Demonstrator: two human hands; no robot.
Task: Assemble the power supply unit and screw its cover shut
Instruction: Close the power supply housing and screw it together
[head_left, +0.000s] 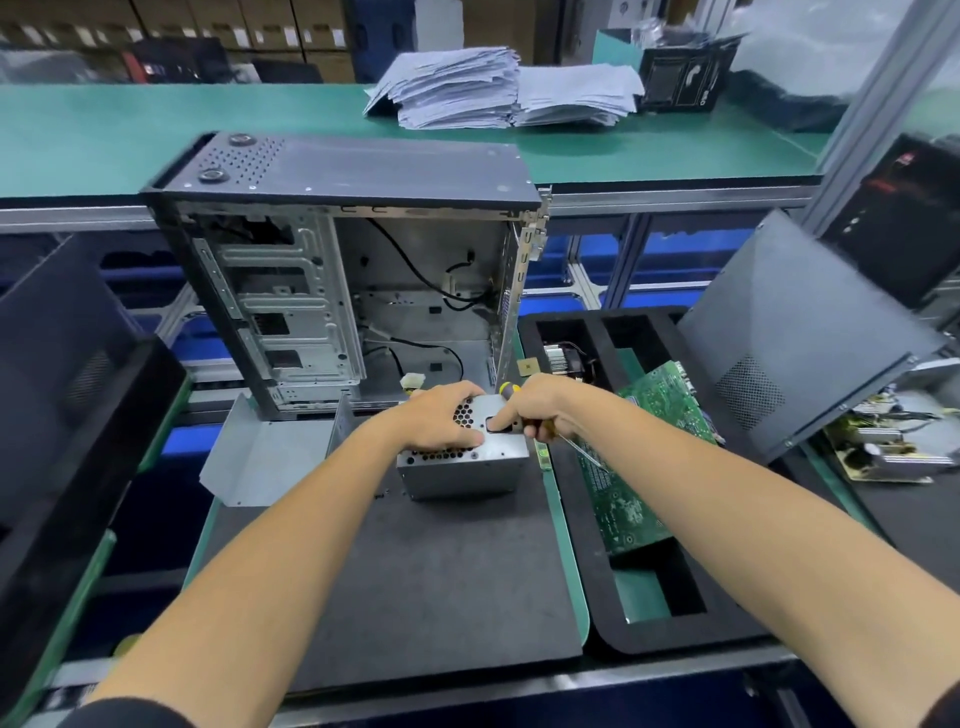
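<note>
A silver power supply unit (464, 470) with honeycomb vent holes sits on the black mat (395, 571) in front of me. My left hand (441, 415) grips its top left part, fingers curled over the far edge. My right hand (535, 405) holds a screwdriver (540, 428) with a yellow and dark handle, shaft pointing back to the lower right, while a finger presses on the unit's top. A bent grey metal cover (260, 457) lies to the left of the unit.
An open computer case (353, 270) stands upright behind the unit. A black foam tray (587, 519) on the right holds a green circuit board (639, 467) and a cooler. A dark side panel (800, 338) leans at right. Paper stacks (467, 88) lie on the green bench.
</note>
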